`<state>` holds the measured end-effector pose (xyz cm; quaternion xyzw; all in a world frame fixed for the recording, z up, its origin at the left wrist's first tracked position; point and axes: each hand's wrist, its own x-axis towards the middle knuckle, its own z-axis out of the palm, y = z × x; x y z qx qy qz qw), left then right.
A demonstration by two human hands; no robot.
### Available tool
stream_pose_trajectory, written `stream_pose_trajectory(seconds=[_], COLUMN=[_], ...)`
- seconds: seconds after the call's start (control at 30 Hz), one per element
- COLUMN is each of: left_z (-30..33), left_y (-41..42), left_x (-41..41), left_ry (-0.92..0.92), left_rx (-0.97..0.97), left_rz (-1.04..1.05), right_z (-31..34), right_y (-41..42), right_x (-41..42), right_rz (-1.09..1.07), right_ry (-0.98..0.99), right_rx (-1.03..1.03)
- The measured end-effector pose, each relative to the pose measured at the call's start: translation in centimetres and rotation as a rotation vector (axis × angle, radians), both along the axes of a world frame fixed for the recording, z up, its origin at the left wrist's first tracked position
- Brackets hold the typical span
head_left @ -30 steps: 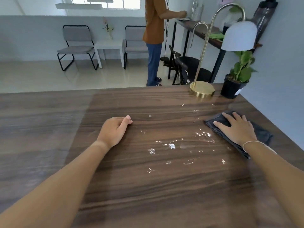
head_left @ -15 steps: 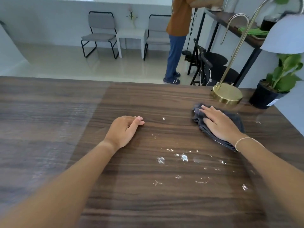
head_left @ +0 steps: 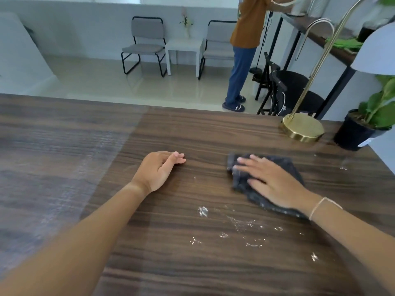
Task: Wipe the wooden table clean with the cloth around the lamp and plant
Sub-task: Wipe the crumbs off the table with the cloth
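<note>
A dark grey cloth (head_left: 286, 167) lies on the wooden table (head_left: 192, 133), and my right hand (head_left: 271, 180) presses flat on it with fingers spread. My left hand (head_left: 159, 168) rests on the bare wood to the left, fingers loosely curled, holding nothing. White specks and wet smears (head_left: 239, 225) dot the table in front of the cloth. The gold lamp base (head_left: 302, 127) stands at the far right edge, with its white shade (head_left: 376, 52) hanging above. Beside it sits a green plant in a black pot (head_left: 354, 133).
Beyond the table's far edge a person (head_left: 245, 50) in an orange top stands at a dark side shelf (head_left: 320, 33). Black stools (head_left: 286, 88) stand behind the lamp. Two grey chairs (head_left: 145, 43) and a small white table (head_left: 183, 48) line the back wall.
My right hand has slid the cloth leftwards and a little towards me, away from the lamp base. Some specks near the middle are gone. The left hand stays put.
</note>
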<state>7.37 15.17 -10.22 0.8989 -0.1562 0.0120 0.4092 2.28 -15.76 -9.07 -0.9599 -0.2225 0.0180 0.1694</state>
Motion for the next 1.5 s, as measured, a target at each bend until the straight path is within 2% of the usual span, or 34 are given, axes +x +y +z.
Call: stream_pose_trajectory(seconds=[0.1,0.2,0.37,0.5,0.6,0.7,0.87,0.97,1.03,1.2,1.27,1.37,1.5], left_z=[0.0,0.4,1.0,1.3,1.3,0.8,0.5,0.8,1.2,2.1,2.6,3.0,3.4], left_y=[0.0,-0.5,-4.5,-8.7,-10.4,-10.6,-10.7,-10.7,-10.6,-7.8,-5.6,-2.5,0.2], left_x=[0.2,0.5,1.9,3.3,4.1,4.6,4.7,4.5,4.4,3.5,2.8,1.4,-1.4], left_ry=[-0.006,-0.025,-0.023,-0.039,-0.046,-0.043,-0.038,-0.040,-0.017,0.021,0.055,0.102,0.122], left_rx=[0.005,-0.011,0.035,0.049,0.060,0.071,0.013,0.012,0.049,0.140,0.181,0.265,0.334], left_rz=[0.000,0.011,-0.090,-0.166,-0.193,-0.178,-0.137,-0.132,-0.150,-0.112,-0.068,-0.013,0.043], right_z=[0.0,-0.4,-0.4,-0.4,-0.5,-0.8,-0.5,-0.6,-0.6,-0.3,-0.4,-0.6,-0.9], right_y=[0.6,2.9,-0.1,-8.2,-13.0,-14.0,-10.7,-8.2,-7.9,-7.0,-4.3,1.7,8.4], right_x=[4.9,6.7,-1.1,-5.6,-5.4,-2.5,0.9,-2.2,-4.2,-0.8,2.2,5.1,2.2], right_rz=[-0.215,-0.209,-0.122,-0.427,-0.707,-0.762,-0.638,-0.399,-0.314,-0.432,-0.432,-0.308,-0.058], right_ry=[0.025,0.017,-0.011,0.029,0.052,0.050,0.014,0.010,0.022,0.033,0.043,0.039,-0.012], right_rx=[-0.065,-0.081,-0.054,-0.112,-0.179,-0.189,-0.155,-0.090,-0.041,-0.050,-0.070,-0.054,-0.049])
